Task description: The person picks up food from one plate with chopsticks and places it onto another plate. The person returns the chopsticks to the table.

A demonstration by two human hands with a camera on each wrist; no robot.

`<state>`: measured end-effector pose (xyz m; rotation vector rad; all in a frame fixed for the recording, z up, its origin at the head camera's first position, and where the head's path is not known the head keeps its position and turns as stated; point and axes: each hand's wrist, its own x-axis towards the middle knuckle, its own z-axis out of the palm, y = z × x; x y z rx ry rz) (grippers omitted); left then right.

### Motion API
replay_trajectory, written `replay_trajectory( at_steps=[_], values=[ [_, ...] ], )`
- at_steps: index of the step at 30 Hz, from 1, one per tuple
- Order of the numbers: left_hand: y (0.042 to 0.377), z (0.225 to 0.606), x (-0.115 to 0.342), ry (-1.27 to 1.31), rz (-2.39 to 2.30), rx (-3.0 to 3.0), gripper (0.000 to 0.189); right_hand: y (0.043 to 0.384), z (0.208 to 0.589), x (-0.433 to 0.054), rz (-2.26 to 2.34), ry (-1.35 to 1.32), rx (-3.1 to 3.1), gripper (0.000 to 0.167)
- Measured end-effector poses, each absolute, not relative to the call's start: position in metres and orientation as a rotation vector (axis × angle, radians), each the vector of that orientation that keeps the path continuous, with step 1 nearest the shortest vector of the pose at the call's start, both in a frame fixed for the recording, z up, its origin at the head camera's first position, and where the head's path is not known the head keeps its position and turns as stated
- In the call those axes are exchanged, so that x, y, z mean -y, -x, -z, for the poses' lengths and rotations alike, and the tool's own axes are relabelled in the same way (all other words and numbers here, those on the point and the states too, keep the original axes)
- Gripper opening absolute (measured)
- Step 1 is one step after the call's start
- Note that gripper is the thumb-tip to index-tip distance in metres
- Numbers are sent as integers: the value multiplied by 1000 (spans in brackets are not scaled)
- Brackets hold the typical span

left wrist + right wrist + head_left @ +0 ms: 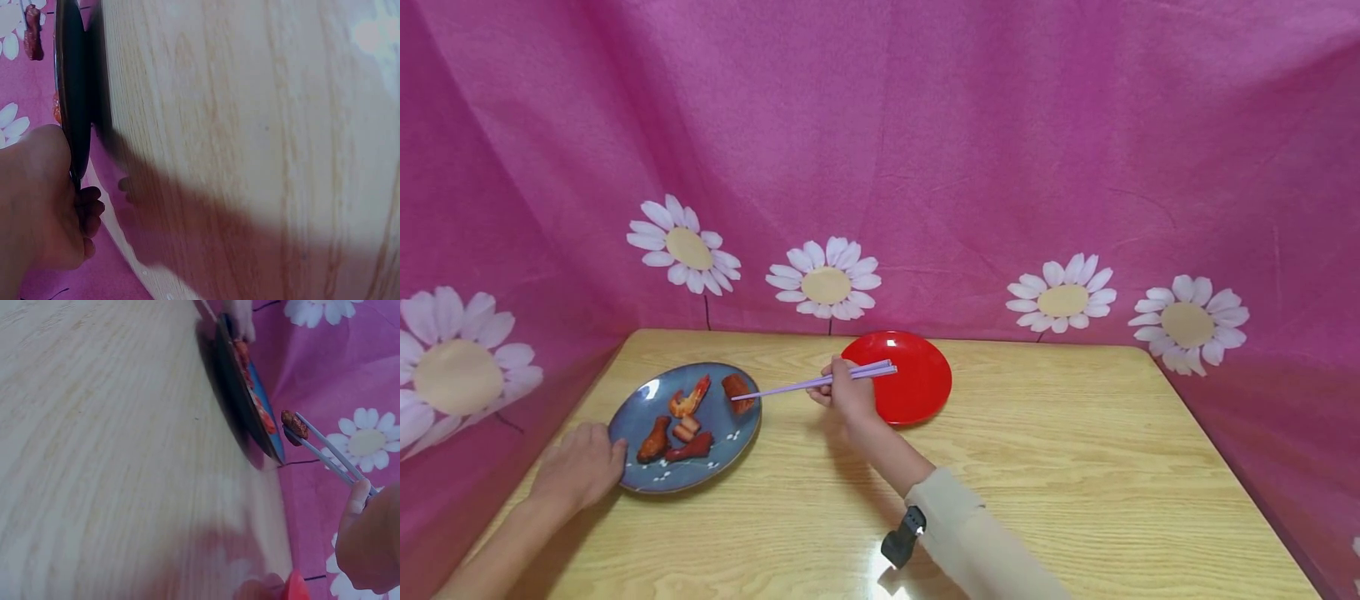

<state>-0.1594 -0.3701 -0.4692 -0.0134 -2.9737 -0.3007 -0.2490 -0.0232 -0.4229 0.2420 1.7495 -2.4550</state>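
Observation:
My right hand (848,392) holds a pair of purple chopsticks (797,386), also visible in the right wrist view. Their tips pinch a brown piece of meat (294,425), lifted above the right side of the blue plate (730,450). On that plate lie a shrimp (688,398), a drumstick (654,440), a small light-brown piece (686,428) and a dark red piece (690,447). My left hand (582,464) grips the plate's left rim. In the left wrist view its fingers (91,212) curl beneath the edge.
A red plate (917,387) stands at the back middle of the wooden table (1060,467), partly behind my right hand. A pink curtain (955,150) with white flowers surrounds the table at the back and sides. A dark device (904,537) is on my right wrist.

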Motion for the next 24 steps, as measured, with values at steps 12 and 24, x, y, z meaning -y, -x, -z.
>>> replay_trajectory(
  at_steps=[12, 24],
  values=[
    [160, 470, 371, 17, 305, 2991, 31, 263, 411, -19, 2481, -341, -1714, 32],
    [160, 466, 370, -7, 318, 3001, 32, 274, 401, -64, 2542, -402, -1728, 29]
  ],
)
